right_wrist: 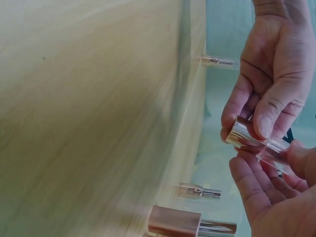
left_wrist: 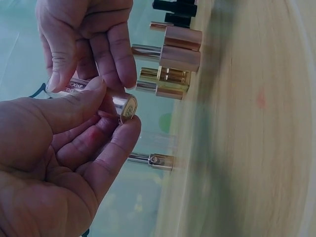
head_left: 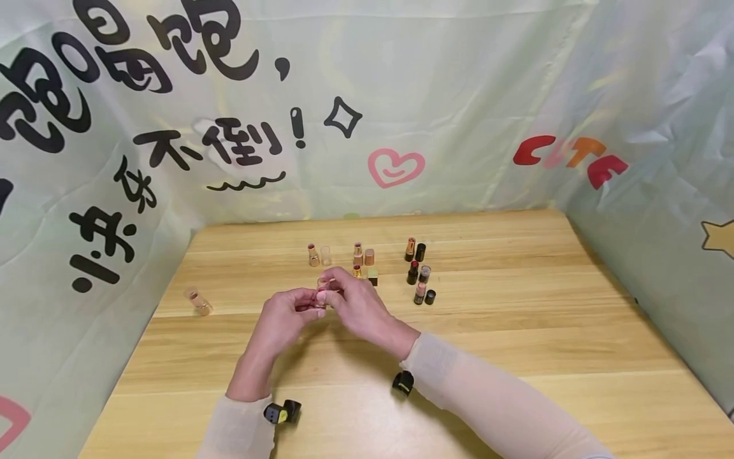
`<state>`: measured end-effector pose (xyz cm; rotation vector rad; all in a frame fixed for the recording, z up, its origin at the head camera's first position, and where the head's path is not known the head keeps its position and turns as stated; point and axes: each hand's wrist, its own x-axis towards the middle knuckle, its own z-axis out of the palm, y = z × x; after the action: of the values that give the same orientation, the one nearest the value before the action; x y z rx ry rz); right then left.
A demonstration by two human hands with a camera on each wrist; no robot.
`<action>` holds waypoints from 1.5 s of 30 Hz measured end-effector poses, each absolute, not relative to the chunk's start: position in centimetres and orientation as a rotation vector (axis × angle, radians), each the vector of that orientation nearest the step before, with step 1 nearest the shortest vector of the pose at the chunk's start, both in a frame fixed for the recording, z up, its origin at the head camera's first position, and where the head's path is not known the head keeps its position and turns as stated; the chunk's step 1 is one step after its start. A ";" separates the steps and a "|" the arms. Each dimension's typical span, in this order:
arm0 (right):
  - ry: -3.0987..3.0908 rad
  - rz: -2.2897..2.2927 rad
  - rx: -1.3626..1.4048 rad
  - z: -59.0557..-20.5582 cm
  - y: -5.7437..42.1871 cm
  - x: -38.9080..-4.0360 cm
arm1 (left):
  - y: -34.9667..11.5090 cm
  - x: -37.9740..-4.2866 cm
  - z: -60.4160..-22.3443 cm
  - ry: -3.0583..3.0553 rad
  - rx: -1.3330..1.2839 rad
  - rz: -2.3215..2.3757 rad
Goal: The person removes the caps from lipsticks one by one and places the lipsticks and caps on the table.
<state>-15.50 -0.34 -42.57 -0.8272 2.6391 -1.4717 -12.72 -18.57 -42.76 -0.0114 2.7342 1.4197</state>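
Note:
Both hands meet over the table around one lipstick (right_wrist: pixel 243 134) with a shiny gold base and a clear cap (right_wrist: pixel 277 148). My left hand (head_left: pixel 282 317) pinches the gold base between thumb and fingers. At the other end, my right hand (head_left: pixel 361 305) pinches the clear cap, which is in line with the base. Whether the cap is fully seated cannot be told, as fingers cover part of it. Behind the hands stand an uncapped lipstick (head_left: pixel 313 256) and its clear cap (head_left: pixel 325 255). A gold lipstick (head_left: pixel 357 271) is partly hidden by the right hand.
Further right stand a rose-gold lipstick (head_left: pixel 358 255) with its cap (head_left: pixel 369 257), and several dark-based lipsticks, one a red lipstick (head_left: pixel 413 273), beside their caps. Far left, a lipstick (head_left: pixel 199 304) stands under a clear cap. Fabric (head_left: pixel 459 127) walls the wooden table (head_left: pixel 516 357).

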 end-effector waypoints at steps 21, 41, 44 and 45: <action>2.822 -1.375 -0.659 -37.8 -1.2 -20.7 | -20.5 -16.9 -42.7 2.817 -0.271 1.439; 2.924 -0.719 -0.757 -40.6 -4.2 -22.5 | -20.6 -19.3 -44.5 2.814 -0.313 1.437; 2.941 -0.646 -0.789 -40.9 -4.4 -22.6 | -20.8 -19.4 -44.8 2.813 -0.296 1.425; 2.939 -0.627 -0.799 -40.9 -4.5 -22.6 | -20.9 -19.5 -44.8 2.814 -0.290 1.422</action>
<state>-22.60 -4.47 -40.87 -0.7993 2.9392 -0.6274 -19.50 -20.88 -44.85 -0.2900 2.8140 1.4216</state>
